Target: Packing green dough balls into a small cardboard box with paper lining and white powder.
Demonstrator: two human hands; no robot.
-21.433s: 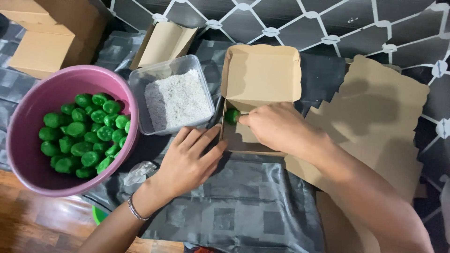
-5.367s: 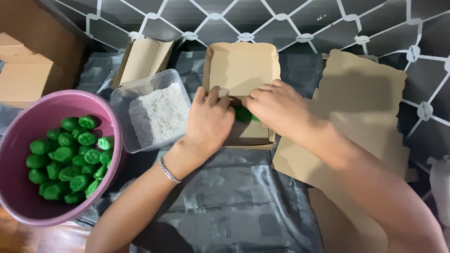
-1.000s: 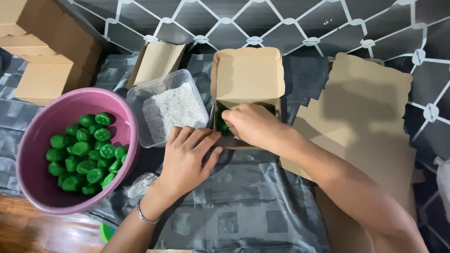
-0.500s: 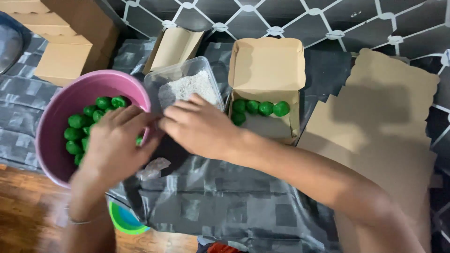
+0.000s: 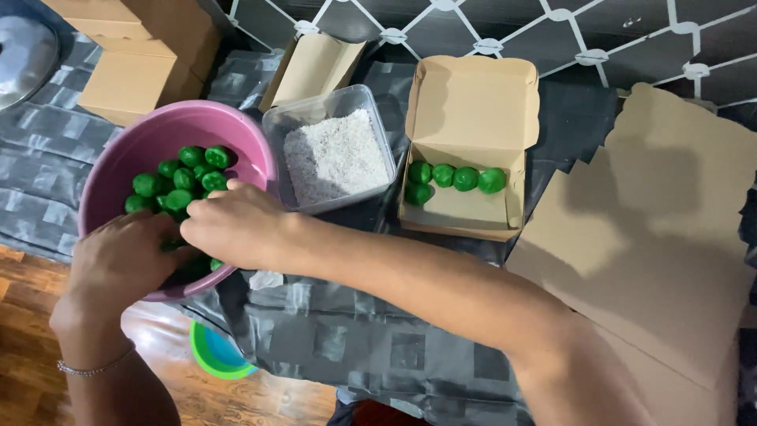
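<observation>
A pink bowl (image 5: 236,138) at the left holds many green balls (image 5: 185,170). Both my hands reach into it from the near side. My left hand (image 5: 126,260) dips over the near rim, fingers down among the balls. My right hand (image 5: 236,225) lies next to it, curled over the balls, its fingertips hidden. Whether either hand grips a ball is not visible. Behind, an open brown cardboard box (image 5: 465,217) holds several green balls (image 5: 465,177) in a row along its back. A clear tub of white grains (image 5: 335,154) stands between bowl and box.
A stack of flat cardboard box blanks (image 5: 670,237) fills the right side. Folded cartons (image 5: 134,71) and a metal lid (image 5: 24,47) sit at the far left, another flat box (image 5: 311,67) behind the tub. A green-blue small bowl (image 5: 217,355) lies by the grey checked cloth (image 5: 355,339).
My right hand left the cardboard box and swung left into the pink bowl. My left hand came off the cloth and went into the bowl too.
</observation>
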